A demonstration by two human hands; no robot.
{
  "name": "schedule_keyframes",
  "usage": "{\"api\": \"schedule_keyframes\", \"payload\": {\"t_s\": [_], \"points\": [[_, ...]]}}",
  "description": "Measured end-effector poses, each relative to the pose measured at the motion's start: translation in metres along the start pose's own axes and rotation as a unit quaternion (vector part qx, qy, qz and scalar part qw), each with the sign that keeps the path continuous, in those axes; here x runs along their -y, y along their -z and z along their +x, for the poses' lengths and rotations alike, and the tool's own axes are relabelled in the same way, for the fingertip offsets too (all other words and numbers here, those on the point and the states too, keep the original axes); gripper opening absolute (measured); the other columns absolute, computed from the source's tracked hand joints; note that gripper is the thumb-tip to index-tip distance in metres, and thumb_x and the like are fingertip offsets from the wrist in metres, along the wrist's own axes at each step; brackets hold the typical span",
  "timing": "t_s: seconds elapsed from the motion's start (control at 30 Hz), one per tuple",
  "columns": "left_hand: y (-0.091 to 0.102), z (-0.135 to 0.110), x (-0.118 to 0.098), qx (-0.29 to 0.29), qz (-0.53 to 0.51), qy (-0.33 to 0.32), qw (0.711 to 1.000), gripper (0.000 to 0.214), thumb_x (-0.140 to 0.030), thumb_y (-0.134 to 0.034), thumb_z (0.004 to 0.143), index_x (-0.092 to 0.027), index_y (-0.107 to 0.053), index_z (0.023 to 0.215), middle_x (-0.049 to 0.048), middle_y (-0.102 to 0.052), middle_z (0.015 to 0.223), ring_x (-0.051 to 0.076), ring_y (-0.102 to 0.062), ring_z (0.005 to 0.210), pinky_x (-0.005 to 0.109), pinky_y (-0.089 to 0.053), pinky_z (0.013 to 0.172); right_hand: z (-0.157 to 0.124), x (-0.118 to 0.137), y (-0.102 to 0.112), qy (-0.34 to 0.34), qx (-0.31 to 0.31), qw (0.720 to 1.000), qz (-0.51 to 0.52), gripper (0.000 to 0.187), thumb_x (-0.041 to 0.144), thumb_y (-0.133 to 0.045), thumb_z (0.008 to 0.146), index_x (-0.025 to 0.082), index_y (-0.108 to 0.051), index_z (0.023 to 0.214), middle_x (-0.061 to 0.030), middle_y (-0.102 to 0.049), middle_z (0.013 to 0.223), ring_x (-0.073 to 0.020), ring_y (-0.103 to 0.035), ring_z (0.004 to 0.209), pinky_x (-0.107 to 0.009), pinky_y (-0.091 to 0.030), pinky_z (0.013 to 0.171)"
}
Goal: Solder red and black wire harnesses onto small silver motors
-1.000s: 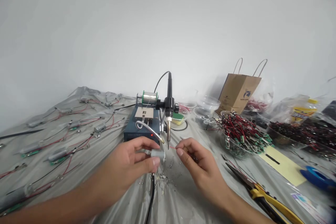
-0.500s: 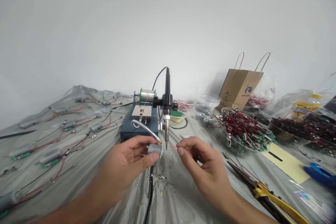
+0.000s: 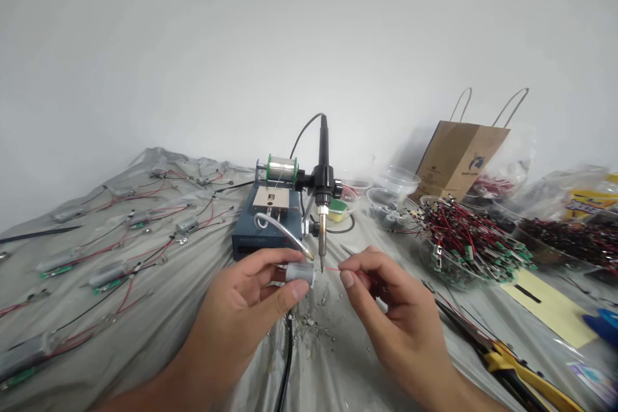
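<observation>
My left hand [image 3: 263, 299] grips a small grey cylindrical motor [image 3: 298, 271] between thumb and fingers, its end facing the iron's tip. Between my two hands, a soldering iron [image 3: 322, 219] hangs tip-down in a black clamp. My right hand [image 3: 386, 302] pinches a thin red wire [image 3: 332, 269], whose end reaches the iron's tip; whether they touch I cannot tell. A curved metal solder feed tube [image 3: 284, 230] ends just above the motor, beside the tip.
Behind my hands stands a blue soldering station [image 3: 248, 225] with a solder spool [image 3: 282, 168]. Wired motors [image 3: 109, 272] lie across the left. On the right are a tub of wired connectors [image 3: 458, 238], a paper bag [image 3: 458, 158] and yellow-handled pliers [image 3: 502, 360]. Solder bits [image 3: 309, 327] litter the sheet.
The whole view has shifted, so the bench and iron appear farther right. The motor and red wire stay in my hands, and the wire's end now appears closer to the iron's tip.
</observation>
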State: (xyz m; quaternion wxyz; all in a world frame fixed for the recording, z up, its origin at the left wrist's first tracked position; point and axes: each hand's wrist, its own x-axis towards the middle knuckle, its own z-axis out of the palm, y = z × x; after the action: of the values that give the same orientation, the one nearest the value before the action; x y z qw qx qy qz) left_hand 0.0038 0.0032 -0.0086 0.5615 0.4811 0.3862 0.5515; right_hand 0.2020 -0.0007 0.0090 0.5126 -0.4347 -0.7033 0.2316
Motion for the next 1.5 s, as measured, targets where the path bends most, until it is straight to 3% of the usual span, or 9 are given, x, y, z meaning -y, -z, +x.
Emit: {"api": "schedule_keyframes", "payload": {"t_s": [0.37, 0.57, 1.5], "points": [[-0.0029, -0.0005, -0.0033, -0.01, -0.009, -0.023, 1.0, 0.022, -0.029, -0.086, 0.081, -0.027, -0.079, 0.103, 0.0011, -0.082, 0.093, 0.019, -0.072, 0.09, 0.025, -0.057, 0.077, 0.0001, 0.002, -0.0001, 0.032, -0.004, 0.999, -0.02, 0.009, 0.024, -0.063, 0.098, 0.023, -0.069, 0.091, 0.0009, -0.06, 0.074, -0.0141, -0.052, 0.062, -0.026, -0.043, 0.056], [-0.0036, -0.0014, -0.0033, -0.016, -0.001, -0.039, 0.999, 0.021, -0.026, -0.086, 0.081, -0.027, -0.08, 0.102, 0.0008, -0.083, 0.103, 0.018, -0.072, 0.097, 0.022, -0.057, 0.081, 0.0006, 0.0029, 0.0001, 0.039, 0.001, 0.999, -0.023, 0.01, 0.023, -0.062, 0.099, 0.024, -0.069, 0.092, 0.001, -0.063, 0.077, -0.0133, -0.055, 0.064, -0.025, -0.043, 0.056], [-0.0052, -0.0014, -0.008, -0.003, -0.021, -0.052, 0.998, 0.02, -0.021, -0.085, 0.081, -0.029, -0.081, 0.099, -0.0018, -0.084, 0.098, 0.014, -0.074, 0.09, 0.018, -0.058, 0.077, -0.0023, 0.003, -0.0002, 0.045, -0.001, 0.999, -0.028, 0.009, 0.023, -0.063, 0.099, 0.025, -0.07, 0.095, 0.0016, -0.065, 0.08, -0.013, -0.056, 0.066, -0.024, -0.044, 0.058]]}}
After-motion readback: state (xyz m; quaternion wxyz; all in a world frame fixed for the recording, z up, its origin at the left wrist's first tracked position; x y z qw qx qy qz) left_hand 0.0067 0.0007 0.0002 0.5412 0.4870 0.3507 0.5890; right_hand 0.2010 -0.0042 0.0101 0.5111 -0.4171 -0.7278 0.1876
